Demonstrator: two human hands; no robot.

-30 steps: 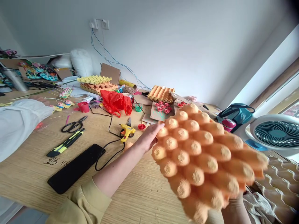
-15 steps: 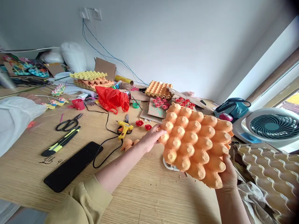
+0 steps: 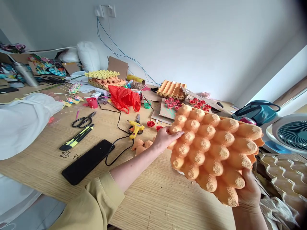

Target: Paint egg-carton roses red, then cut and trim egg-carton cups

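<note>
Between my two hands I hold an orange egg tray (image 3: 206,153), tilted, with its bumpy underside toward me. My left hand (image 3: 165,137) grips its left edge, thumb on the near face. At the lower right corner my right hand (image 3: 249,188) is closed on the edge, its fingers partly hidden behind the tray. Left of my left hand lie cut orange egg-tray pieces (image 3: 141,146), partly behind my forearm. Beyond them are a yellow glue gun (image 3: 135,129) and red paper-pulp flowers (image 3: 150,124); the tray hides part of the table behind it.
On the left lie black scissors (image 3: 83,121), a utility knife (image 3: 76,137) and a black phone (image 3: 87,161). A red plastic bag (image 3: 123,98) and stacked egg trays (image 3: 105,80) stand farther back. At right are a fan (image 3: 292,134) and more trays (image 3: 283,179). A co-worker's white sleeve (image 3: 28,118) reaches in.
The view has turned left, so the table things appear farther right. The egg tray is still in both hands and looks slightly nearer and larger.
</note>
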